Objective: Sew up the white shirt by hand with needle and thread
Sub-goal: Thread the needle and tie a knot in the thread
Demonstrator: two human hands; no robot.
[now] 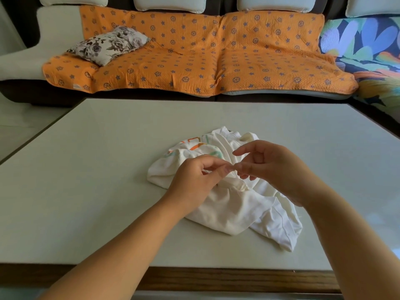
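A home living room: sofa under an orange patterned throw, floral cushion, low table.

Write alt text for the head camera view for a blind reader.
Left hand and right hand meet fingertip to fingertip over a crumpled white shirt on a pale table. Behind, a sofa with an orange cover and floral cushion.

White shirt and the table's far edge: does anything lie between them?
Nothing: the head view shows only bare table between the white shirt and that edge.

The needle between the fingertips is too small to tell.
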